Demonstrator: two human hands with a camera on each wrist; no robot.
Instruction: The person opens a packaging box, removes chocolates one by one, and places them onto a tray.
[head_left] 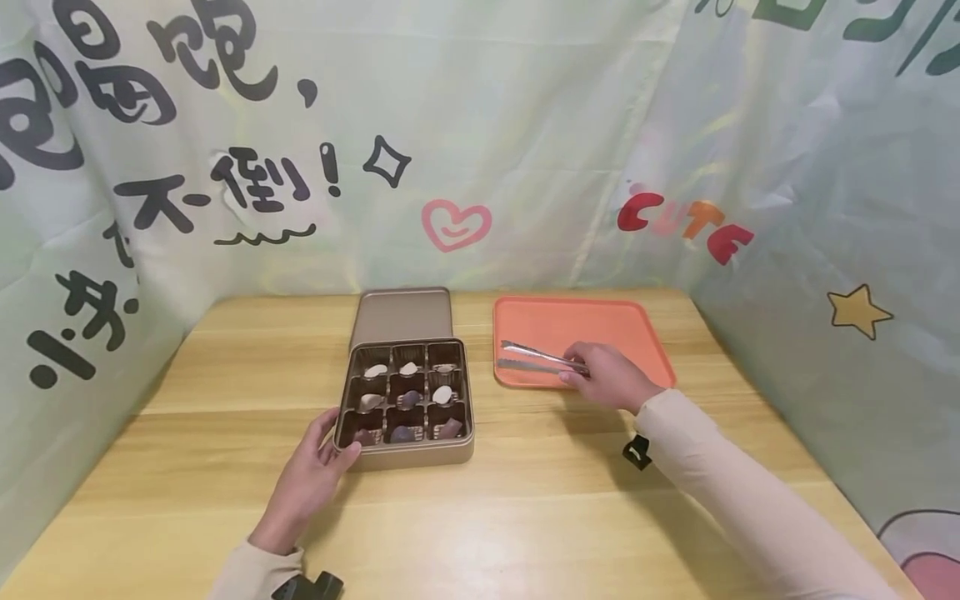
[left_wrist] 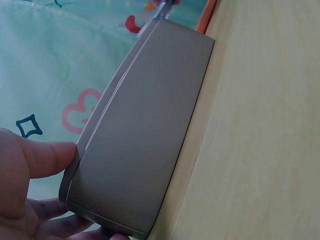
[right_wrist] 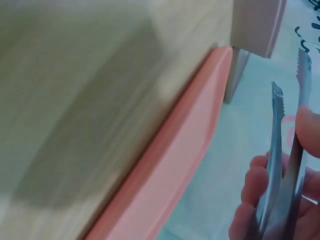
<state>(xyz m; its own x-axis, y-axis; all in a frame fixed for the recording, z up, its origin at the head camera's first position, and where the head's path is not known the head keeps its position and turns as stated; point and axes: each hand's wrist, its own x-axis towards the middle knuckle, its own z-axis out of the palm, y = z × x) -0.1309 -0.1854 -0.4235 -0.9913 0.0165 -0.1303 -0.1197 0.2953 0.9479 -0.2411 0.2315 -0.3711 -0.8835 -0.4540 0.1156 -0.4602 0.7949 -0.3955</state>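
Observation:
A brown metal tin [head_left: 405, 454] with a divided insert stands on the table, a stone-like piece in each compartment. White pieces such as the white stone [head_left: 442, 395] lie in the far and middle rows; dark and reddish ones lie nearer. My left hand [head_left: 311, 471] holds the tin's near left corner, thumb on the rim and fingers round the side [left_wrist: 35, 185]. Over the orange tray [head_left: 600, 321], my right hand [head_left: 611, 377] grips metal tongs [head_left: 536, 354]. Their toothed tips stand apart and point left, nothing between them [right_wrist: 277, 135].
Behind the tin lies a brown lid [head_left: 405, 315], partly hidden by the tin. The wooden table [head_left: 480, 525] ends at a printed cloth [head_left: 525, 125] at the back and sides. A strip of table separates the tin from the tray.

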